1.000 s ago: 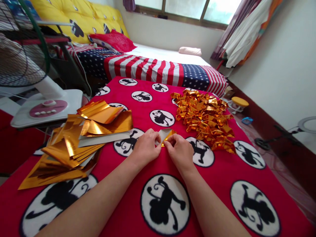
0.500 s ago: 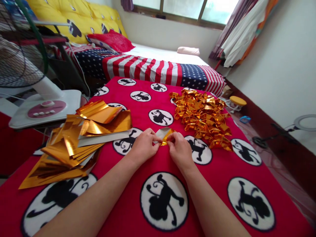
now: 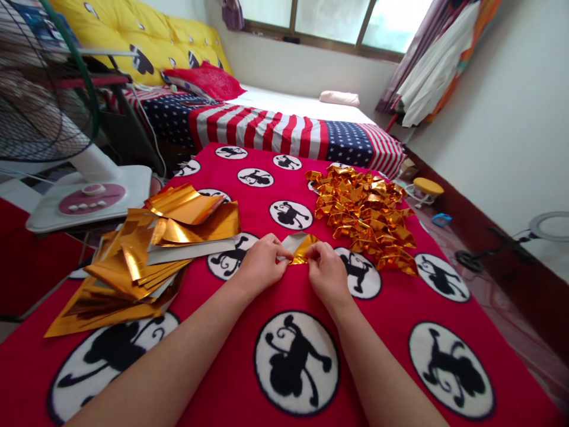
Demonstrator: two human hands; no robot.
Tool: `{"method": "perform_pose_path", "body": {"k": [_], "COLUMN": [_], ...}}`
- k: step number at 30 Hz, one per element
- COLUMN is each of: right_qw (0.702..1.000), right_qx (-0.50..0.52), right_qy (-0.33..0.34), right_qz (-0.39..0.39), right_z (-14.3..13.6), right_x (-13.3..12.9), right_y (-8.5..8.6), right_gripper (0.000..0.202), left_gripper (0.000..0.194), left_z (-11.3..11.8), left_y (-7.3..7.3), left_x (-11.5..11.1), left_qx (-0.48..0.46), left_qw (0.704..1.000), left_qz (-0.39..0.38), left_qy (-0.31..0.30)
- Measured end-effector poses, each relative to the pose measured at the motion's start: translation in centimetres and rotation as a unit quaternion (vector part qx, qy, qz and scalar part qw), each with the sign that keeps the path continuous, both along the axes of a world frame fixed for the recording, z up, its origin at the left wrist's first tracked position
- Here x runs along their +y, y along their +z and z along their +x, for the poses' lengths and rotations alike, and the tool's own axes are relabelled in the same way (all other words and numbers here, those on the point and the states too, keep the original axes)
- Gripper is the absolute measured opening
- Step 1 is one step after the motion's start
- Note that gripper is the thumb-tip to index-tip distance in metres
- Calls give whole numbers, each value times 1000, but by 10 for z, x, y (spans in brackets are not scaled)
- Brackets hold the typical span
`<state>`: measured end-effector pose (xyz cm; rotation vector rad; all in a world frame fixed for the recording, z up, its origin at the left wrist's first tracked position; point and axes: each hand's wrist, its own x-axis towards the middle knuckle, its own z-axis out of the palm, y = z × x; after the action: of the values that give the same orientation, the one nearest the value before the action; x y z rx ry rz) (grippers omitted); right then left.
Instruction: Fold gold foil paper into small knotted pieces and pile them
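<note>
Small folded piece of gold foil paper [image 3: 300, 247]: shiny gold on one face, silver-white on the other, partly creased into a compact angular shape. It is held just above the red fleece blanket with black monkey medallions [image 3: 249, 296] that covers the work surface, about midway between its left and right edges.

Surroundings: a loose stack of flat gold foil sheets [image 3: 146, 249] lies at the left edge of the blanket, some sheets curled and one showing its silver back. A heap of finished folded gold foil pieces [image 3: 367, 216] lies toward the far right corner, near the held piece but apart from it. Beyond the far edge stands a bed with a stars-and-stripes cover [image 3: 284, 127]. A white fan base [image 3: 89, 198] stands off the left edge. Nothing blocks the view of the held piece apart from the fingers.

Left hand [image 3: 262, 267]: closed in a pinch on the left end of the piece. Right hand [image 3: 326, 273]: closed in a pinch on its right end. The piece spans the gap between both sets of fingertips.
</note>
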<state>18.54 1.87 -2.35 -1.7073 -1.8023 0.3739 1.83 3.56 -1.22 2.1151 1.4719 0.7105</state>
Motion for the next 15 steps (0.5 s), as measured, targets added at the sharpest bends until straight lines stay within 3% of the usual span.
{"method": "perform_pose_path", "body": {"k": [4,10,15], "right_qw": [998,1000,997], "right_qx": [43,2,3], "right_qy": [-28,-16,-30], "right_qz": [28,17,64], "right_z": [-3,-6,-6], "right_x": [-5,-9,-11], "right_y": [0,5,3], "right_gripper": [14,13,10], "left_gripper": [24,25,24], "left_z": [0,0,-1], "left_y": [1,0,0], "left_x": [0,1,2], "left_qx": [-1,-5,-10], "left_qw": [1000,1000,1000], "left_qz": [-7,-6,-17], "left_qy": [4,-2,-6]}}
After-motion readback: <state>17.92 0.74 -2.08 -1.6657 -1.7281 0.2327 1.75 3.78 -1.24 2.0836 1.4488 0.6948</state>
